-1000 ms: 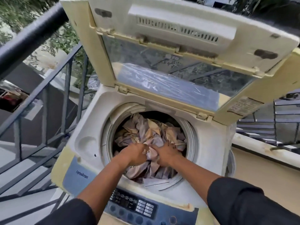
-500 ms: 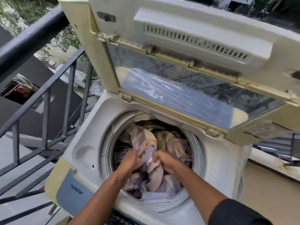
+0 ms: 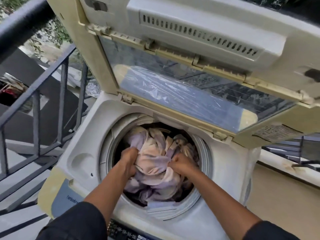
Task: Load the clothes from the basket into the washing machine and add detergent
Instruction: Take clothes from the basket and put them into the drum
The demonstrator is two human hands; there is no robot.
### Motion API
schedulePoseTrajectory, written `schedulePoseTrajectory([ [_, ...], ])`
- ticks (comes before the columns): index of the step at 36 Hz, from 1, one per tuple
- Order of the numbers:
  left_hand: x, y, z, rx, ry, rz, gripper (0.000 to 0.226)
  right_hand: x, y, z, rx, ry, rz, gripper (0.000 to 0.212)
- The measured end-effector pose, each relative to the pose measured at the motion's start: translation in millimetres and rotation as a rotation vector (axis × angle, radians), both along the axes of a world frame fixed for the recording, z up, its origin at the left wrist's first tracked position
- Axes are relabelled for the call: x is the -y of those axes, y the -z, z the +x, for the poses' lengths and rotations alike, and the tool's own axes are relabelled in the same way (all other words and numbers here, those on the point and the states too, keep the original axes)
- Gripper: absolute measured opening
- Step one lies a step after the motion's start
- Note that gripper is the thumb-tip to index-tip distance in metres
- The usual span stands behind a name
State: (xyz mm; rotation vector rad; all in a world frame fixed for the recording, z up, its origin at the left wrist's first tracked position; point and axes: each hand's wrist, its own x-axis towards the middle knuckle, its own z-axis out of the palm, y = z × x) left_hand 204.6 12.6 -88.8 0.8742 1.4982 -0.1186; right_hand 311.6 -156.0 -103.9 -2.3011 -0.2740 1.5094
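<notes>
Both hands down in washing machine drum (image 3: 204, 153): left hand (image 3: 129, 159) and right hand (image 3: 181, 163) each fisted on pale lilac-cream clothes (image 3: 154, 163) heaped near the rim. Best push bundle low and spread evenly, clear of hinged lid (image 3: 181, 80); basket, detergent not visible

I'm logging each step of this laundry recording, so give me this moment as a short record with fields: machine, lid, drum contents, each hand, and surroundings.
machine: top-loading washing machine, white body, control panel at the near edge
lid: lid raised and folded back, window facing down toward the drum
drum contents: bundle of pale lilac and cream clothes filling the round opening
left hand: left hand gripping the clothes at the bundle's left side
right hand: right hand gripping the clothes at the bundle's right side
surroundings: dark metal railing to the left
basket, detergent: not in view
</notes>
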Motion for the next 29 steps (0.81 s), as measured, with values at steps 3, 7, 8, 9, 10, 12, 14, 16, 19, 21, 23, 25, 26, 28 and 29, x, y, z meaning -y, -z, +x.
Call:
schedulePoseTrajectory([
  [3,4,-32,27,0.195,-0.032,-0.093,0.015,0,4,2,0.023,-0.018,-0.043,0.110],
  [7,13,-62,35,0.413,0.004,-0.224,0.012,-2,26,5,-0.274,0.299,0.111,0.112],
  [8,15,-67,30,0.445,0.016,-0.259,0.012,-1,29,7,-0.384,0.357,0.126,0.084],
  [9,17,-70,22,0.473,0.014,-0.295,0.018,0,30,7,-0.446,0.388,0.147,0.053],
  [10,16,-65,13,0.485,0.020,-0.324,0.034,2,29,6,-0.484,0.404,0.150,0.031],
  [12,16,-62,-4,0.531,0.025,-0.370,0.052,5,26,5,-0.513,0.439,0.140,0.016],
  [14,17,-57,-17,0.491,0.026,-0.352,0.033,8,25,0,-0.503,0.505,0.091,0.013],
  [16,16,-54,-25,0.331,0.074,-0.232,0.016,7,51,2,-0.435,0.580,0.036,0.016],
  [19,16,-43,-31,0.135,0.094,0.056,0.017,19,136,23,-0.167,0.824,0.130,0.041],
  [21,16,-38,-32,0.107,0.068,0.227,0.018,4,104,30,-0.050,0.986,0.251,0.015],
  [23,19,-41,-32,0.055,0.102,0.376,0.031,-18,19,21,0.235,1.057,0.352,0.019],
  [25,25,-55,-31,0.009,0.127,0.540,0.036,-28,-21,4,0.463,1.005,0.512,0.032],
  [26,29,-62,-29,-0.019,0.134,0.627,0.036,-30,-35,-7,0.517,0.909,0.584,0.037],
  [28,39,-74,-28,-0.034,0.144,0.791,0.041,-29,-48,-26,0.612,0.734,0.651,0.039],
  [29,44,-77,-28,-0.022,0.147,0.868,0.044,-26,-48,-33,0.660,0.659,0.685,0.036],
])
